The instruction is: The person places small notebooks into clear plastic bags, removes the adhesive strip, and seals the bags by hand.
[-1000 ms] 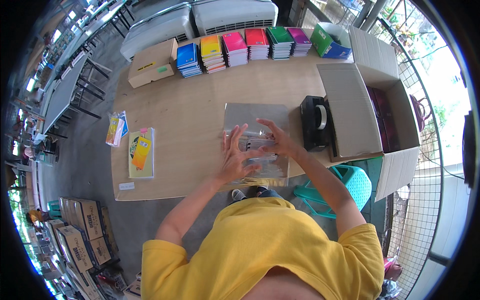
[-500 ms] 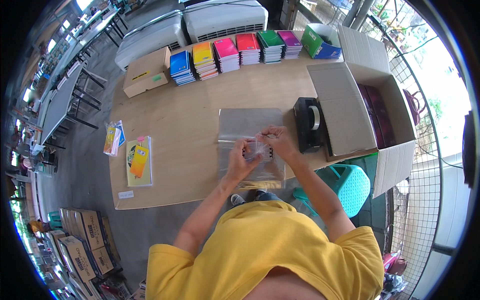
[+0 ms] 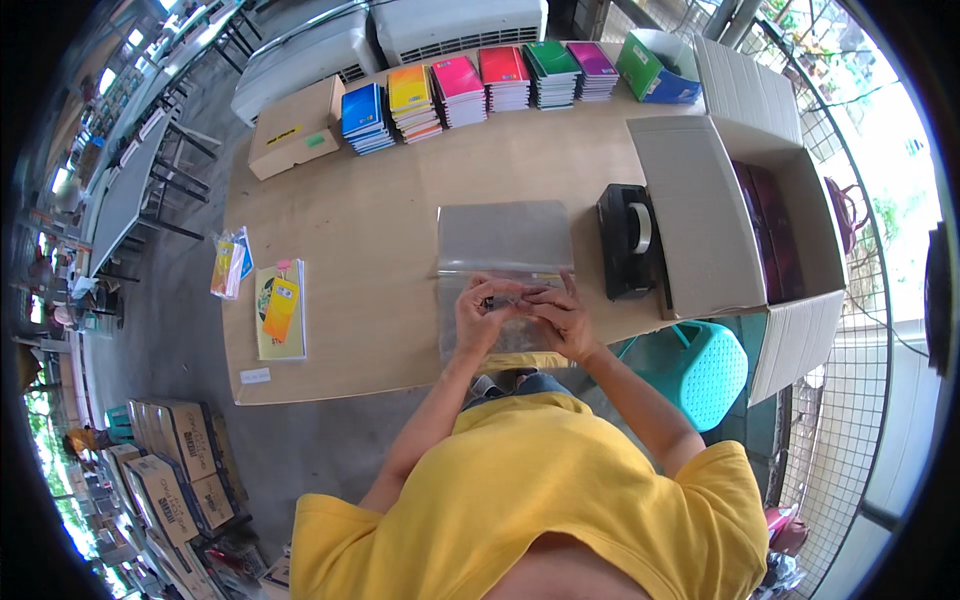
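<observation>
My left hand (image 3: 478,318) and my right hand (image 3: 562,320) meet near the table's front edge, fingers pinched together. Between them is a small clear plastic piece with dark marks, mostly covered by the fingers; its exact kind does not show. Under the hands lies a stack of clear plastic sheets (image 3: 505,232), its lower end reaching the table edge, where something yellow shows through. To the right of the sheets stands a black tape dispenser (image 3: 622,262) with a roll of pale tape.
Notebook stacks in several colours, such as a red one (image 3: 504,68), line the table's (image 3: 370,230) far edge. A brown carton (image 3: 296,128) sits far left, an open cardboard box (image 3: 690,215) right. A notebook with an orange tag (image 3: 280,312) lies left; a turquoise stool (image 3: 705,375) stands right.
My right hand has come down and turned, its fingers closing in toward my left hand. The plastic that stood up between the hands is now mostly covered. The whole view has shifted slightly.
</observation>
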`<control>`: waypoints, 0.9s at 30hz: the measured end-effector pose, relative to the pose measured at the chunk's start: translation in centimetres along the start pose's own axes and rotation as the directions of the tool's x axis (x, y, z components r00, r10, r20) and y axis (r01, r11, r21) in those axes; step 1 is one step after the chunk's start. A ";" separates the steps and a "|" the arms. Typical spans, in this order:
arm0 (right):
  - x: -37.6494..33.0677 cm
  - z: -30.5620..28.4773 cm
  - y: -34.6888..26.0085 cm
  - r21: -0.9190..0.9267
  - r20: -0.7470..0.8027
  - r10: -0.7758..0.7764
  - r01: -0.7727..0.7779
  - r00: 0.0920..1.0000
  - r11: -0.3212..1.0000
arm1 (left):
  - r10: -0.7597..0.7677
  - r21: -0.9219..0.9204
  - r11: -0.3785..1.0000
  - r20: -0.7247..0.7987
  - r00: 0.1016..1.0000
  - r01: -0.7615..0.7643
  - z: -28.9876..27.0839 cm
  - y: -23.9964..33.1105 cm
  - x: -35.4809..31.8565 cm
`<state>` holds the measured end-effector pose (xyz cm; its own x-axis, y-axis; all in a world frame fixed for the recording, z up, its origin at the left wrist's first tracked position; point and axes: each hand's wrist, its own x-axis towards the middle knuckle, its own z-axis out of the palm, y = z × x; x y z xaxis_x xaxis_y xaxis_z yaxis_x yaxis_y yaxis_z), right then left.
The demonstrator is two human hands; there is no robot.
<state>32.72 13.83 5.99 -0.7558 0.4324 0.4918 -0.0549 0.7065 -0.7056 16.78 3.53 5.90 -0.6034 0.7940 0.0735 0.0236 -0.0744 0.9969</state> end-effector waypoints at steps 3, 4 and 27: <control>-0.8 0.1 -1.0 -0.152 -0.004 -0.056 0.055 0.998 0.987 | 0.050 0.110 0.993 0.020 0.999 -0.052 -0.2 0.1 0.3; -0.1 -0.7 -1.8 -0.196 0.024 -0.057 0.060 0.998 0.979 | 0.036 0.067 0.997 0.003 0.999 -0.036 0.0 -0.1 0.4; -11.0 -3.7 7.5 0.967 0.230 0.964 -0.141 0.132 -0.211 | 0.137 0.203 0.973 -0.138 0.981 -0.107 2.7 0.7 -1.5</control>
<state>43.01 16.44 -2.84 -0.3032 0.6096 -0.7325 -0.5131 -0.7521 -0.4136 19.81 3.90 6.60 -0.6990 0.6851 0.2048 0.2495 -0.0348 0.9678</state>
